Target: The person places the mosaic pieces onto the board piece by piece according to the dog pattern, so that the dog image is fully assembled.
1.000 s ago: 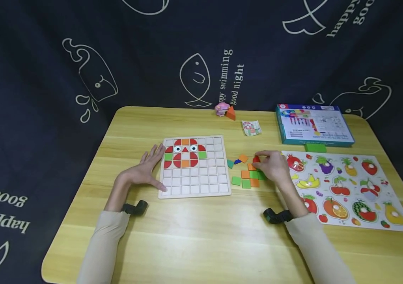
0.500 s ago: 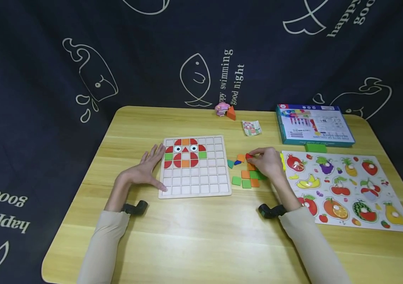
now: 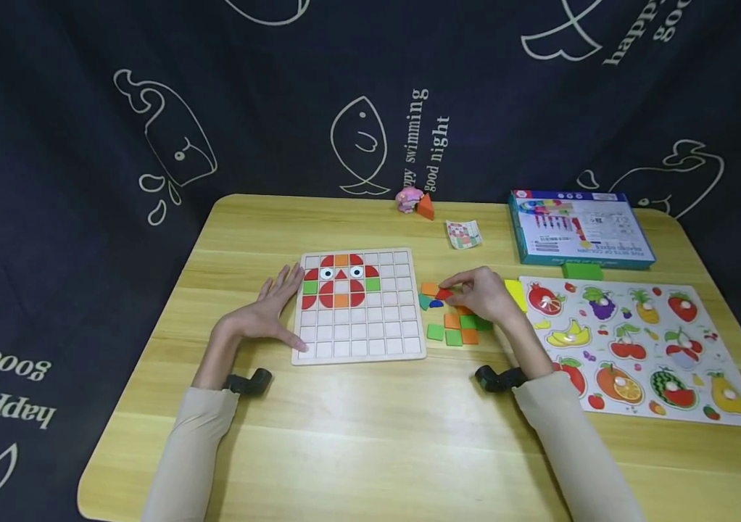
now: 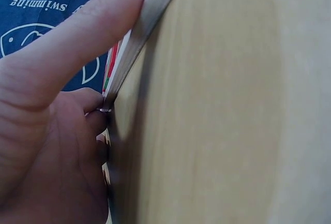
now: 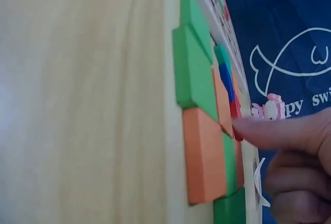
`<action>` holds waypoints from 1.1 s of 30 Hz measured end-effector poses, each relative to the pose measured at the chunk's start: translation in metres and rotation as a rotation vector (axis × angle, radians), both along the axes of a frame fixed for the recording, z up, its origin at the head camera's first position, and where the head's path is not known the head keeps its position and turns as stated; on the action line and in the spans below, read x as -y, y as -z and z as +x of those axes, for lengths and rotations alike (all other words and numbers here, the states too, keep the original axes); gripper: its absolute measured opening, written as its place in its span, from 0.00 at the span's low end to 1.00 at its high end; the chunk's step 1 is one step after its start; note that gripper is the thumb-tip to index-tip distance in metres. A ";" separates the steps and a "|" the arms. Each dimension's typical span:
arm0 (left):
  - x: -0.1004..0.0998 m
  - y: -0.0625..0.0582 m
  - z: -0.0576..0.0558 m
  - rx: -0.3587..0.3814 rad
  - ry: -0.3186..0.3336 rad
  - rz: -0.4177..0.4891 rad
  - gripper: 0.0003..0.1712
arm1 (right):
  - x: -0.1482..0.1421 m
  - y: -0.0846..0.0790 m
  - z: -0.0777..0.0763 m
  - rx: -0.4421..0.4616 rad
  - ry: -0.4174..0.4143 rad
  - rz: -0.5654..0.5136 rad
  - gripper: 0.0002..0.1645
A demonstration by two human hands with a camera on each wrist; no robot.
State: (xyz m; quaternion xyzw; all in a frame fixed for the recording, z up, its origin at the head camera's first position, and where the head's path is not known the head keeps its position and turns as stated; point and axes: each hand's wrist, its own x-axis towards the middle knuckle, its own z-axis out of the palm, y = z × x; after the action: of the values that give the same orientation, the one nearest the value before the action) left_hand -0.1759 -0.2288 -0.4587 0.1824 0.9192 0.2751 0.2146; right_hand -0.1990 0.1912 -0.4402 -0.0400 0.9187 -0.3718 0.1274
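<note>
My left hand (image 3: pixel 266 312) lies at the left edge of a wooden grid board (image 3: pixel 359 333), fingers spread along that edge and thumb on the near left corner. In the left wrist view the thumb (image 4: pixel 77 38) rests along the board's rim. Red, orange, green and eye tiles form a face in the board's upper left cells. Right of the board, my right hand (image 3: pixel 484 293) pinches a red tile (image 3: pixel 444 294) between thumb and index finger, low among loose tiles. Beside it are an orange tile (image 3: pixel 429 288), a teal tile (image 3: pixel 424 302) and a blue tile (image 3: pixel 436 304).
Several green and orange tiles (image 3: pixel 452 321) lie near the right hand, with a yellow piece (image 3: pixel 515 294) behind its wrist. Farther right is a fruit puzzle board (image 3: pixel 644 377). A blue box (image 3: pixel 582 232), a small pattern card (image 3: pixel 463 234) and a pink toy (image 3: pixel 408 199) sit at the back.
My right hand has moved left with the red tile, toward the board. The orange tile beside it has shifted left too, and the yellow piece has come into view. The left hand stays put.
</note>
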 end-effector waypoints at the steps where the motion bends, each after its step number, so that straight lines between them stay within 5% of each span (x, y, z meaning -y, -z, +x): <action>1: 0.000 0.000 0.000 -0.002 0.002 0.000 0.82 | 0.001 0.000 0.000 0.006 -0.003 -0.006 0.16; 8: 0.001 -0.002 0.001 -0.025 0.017 0.005 0.82 | 0.010 -0.001 -0.001 0.055 0.041 -0.003 0.20; 17: 0.000 -0.002 0.000 -0.015 0.012 -0.006 0.82 | 0.003 -0.002 -0.006 0.062 -0.077 -0.028 0.16; 24: 0.000 -0.004 0.000 -0.013 0.010 -0.010 0.82 | 0.006 -0.004 -0.009 0.018 -0.094 0.039 0.14; 33: 0.000 -0.002 0.000 -0.015 0.015 -0.001 0.82 | 0.078 -0.014 0.005 0.048 -0.008 -0.112 0.15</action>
State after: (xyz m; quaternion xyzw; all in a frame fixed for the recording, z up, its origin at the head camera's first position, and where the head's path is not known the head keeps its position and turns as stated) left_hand -0.1757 -0.2285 -0.4563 0.1911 0.9196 0.2719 0.2097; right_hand -0.1936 0.1130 -0.4260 -0.0418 0.8929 -0.4230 0.1484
